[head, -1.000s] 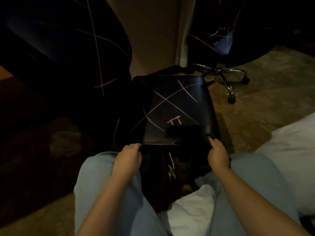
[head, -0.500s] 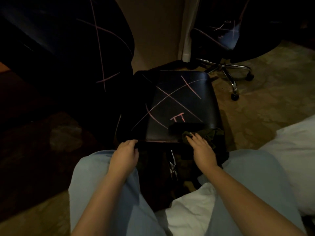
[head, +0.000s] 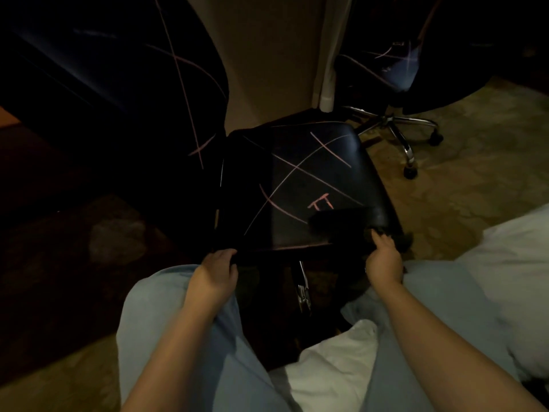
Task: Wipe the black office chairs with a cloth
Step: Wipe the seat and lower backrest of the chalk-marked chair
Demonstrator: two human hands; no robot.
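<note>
A black office chair seat (head: 300, 185) with pink chalk lines stands right in front of my knees. Its tall black backrest (head: 118, 84) rises at the left, also marked with pink lines. My left hand (head: 215, 273) grips the seat's front left edge. My right hand (head: 383, 260) holds a dark cloth (head: 341, 223) at the seat's front right corner; the cloth lies over the seat's near right part and hangs past the corner. The room is dim and the cloth is hard to make out.
A second black office chair (head: 401, 63) with a chrome wheeled base (head: 398, 129) stands at the back right on patterned carpet. A white pillow or bedding (head: 511, 263) lies at the right, more white fabric (head: 332, 361) between my legs. A beige wall (head: 267, 55) is behind.
My right hand slid from the seat's front middle back to the front right corner, dragging the cloth with it. My left hand stayed on the front left edge.
</note>
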